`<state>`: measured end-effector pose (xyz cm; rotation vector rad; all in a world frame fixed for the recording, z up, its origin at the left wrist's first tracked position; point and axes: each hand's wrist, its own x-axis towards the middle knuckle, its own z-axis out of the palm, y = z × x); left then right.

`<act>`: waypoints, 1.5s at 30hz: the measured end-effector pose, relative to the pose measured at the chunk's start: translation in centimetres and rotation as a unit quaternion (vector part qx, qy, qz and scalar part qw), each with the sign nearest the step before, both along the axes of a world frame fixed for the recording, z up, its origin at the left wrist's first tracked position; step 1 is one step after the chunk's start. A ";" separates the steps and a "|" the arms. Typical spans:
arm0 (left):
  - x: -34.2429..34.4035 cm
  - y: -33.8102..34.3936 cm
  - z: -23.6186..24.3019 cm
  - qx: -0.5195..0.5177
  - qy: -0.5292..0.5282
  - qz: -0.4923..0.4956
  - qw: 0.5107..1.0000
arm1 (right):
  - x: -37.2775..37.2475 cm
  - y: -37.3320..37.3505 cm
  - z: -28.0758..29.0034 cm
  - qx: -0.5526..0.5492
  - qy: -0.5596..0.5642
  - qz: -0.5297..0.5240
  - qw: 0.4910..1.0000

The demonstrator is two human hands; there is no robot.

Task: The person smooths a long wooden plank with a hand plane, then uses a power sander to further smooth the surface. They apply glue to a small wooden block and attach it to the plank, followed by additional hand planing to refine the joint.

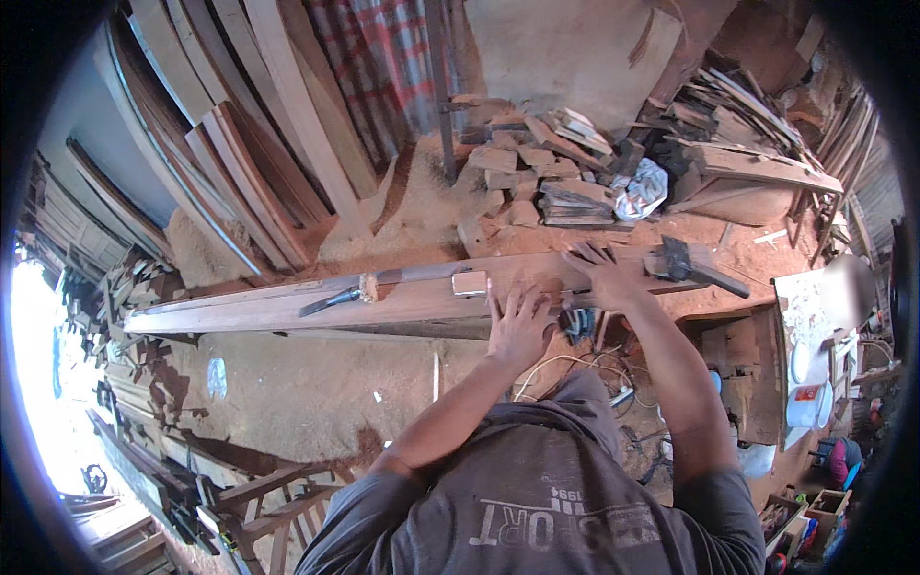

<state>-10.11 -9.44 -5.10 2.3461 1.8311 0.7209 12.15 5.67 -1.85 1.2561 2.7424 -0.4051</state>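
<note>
Person in a grey printed shirt (575, 479) is leaning over a long wooden board (422, 305), which is stretching from left to right just beyond the body. Wooden frame pieces (261, 477) are lying on the near left, while light-coloured cables (546, 362) are looping across the ground between the shirt and the board.

Left hand (519, 324) is resting open on the near part of the board, fingers spread and pointing away. Its fingertips are reaching close to a small wooden block (470, 284) sitting on top; whether they are touching the block, one cannot tell. Right hand (606, 278) is also lying open on the board, farther right, its fingers fanning toward the far left. Neither hand is gripping anything.

On the board's left half, a dark hand tool (331, 301) is lying at a slant, a tan end on its right. Toward the board's right end, a black hammer (677, 259) is resting, its handle jutting out to the right.

Beyond the board, stacked wood scraps (575, 206) are crowding the ground beside a crumpled white bag (642, 189). Tall planks (316, 144) are leaning at the far left, and a pale wall (565, 57) is standing behind the scraps.
</note>
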 end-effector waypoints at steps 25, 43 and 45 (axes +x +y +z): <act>6.7 -3.3 -2.4 0.088 -0.096 -0.227 0.965 | 21.9 -26.3 -16.9 -0.060 0.368 -0.563 0.738; 19.2 -7.8 -16.1 -0.494 -0.023 0.082 0.865 | 94.3 -4.5 -15.1 0.217 0.098 -0.769 0.593; 22.0 -10.2 -12.2 -0.515 -0.030 0.109 0.850 | 100.1 -3.0 -14.4 0.205 0.026 -0.764 0.611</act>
